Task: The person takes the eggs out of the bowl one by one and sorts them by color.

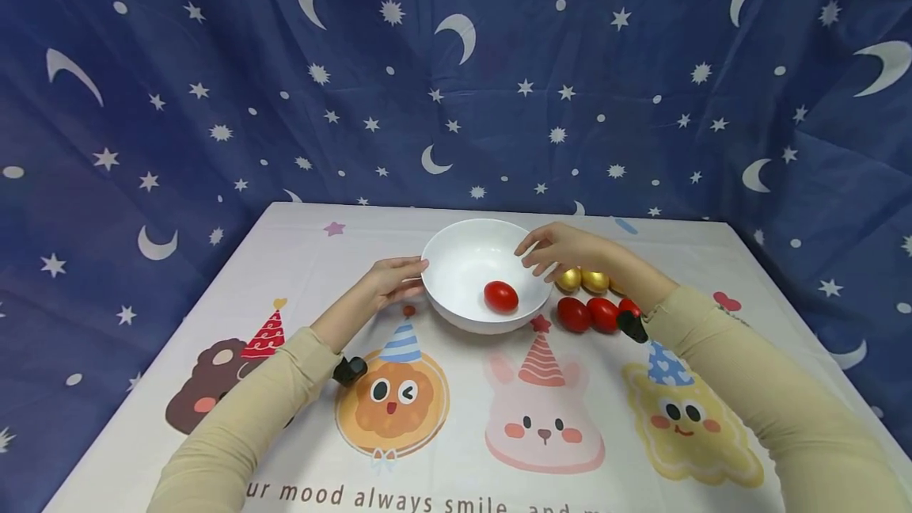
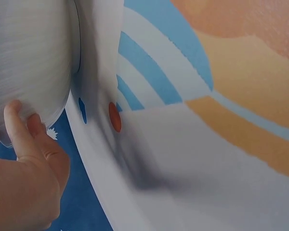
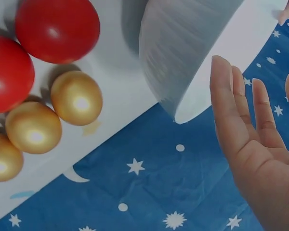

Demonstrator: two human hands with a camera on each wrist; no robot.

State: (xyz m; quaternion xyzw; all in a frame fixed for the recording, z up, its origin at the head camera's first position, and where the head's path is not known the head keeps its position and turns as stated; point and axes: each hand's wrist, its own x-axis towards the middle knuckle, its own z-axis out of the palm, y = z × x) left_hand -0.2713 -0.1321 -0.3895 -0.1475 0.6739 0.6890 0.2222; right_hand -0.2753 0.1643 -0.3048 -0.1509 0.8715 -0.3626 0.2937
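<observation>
A white bowl (image 1: pixel 456 260) sits on the table with one red egg (image 1: pixel 501 297) inside, toward its front. My left hand (image 1: pixel 392 279) grips the bowl's left rim; in the left wrist view its fingers (image 2: pixel 20 130) press against the outer wall. Above the bowl's right rim is my right hand (image 1: pixel 559 250), holding nothing, its fingers spread and loosely bent. Just right of the bowl lie red eggs (image 1: pixel 573 314) in a row, with a row of gold eggs (image 1: pixel 594 281) behind them. My right arm hides part of both rows.
A white tablecloth (image 1: pixel 342 256) printed with cartoon characters covers the table. Behind it hangs a dark blue curtain (image 1: pixel 399 101) with moons and stars. Black wrist straps (image 1: pixel 349 370) show at both wrists.
</observation>
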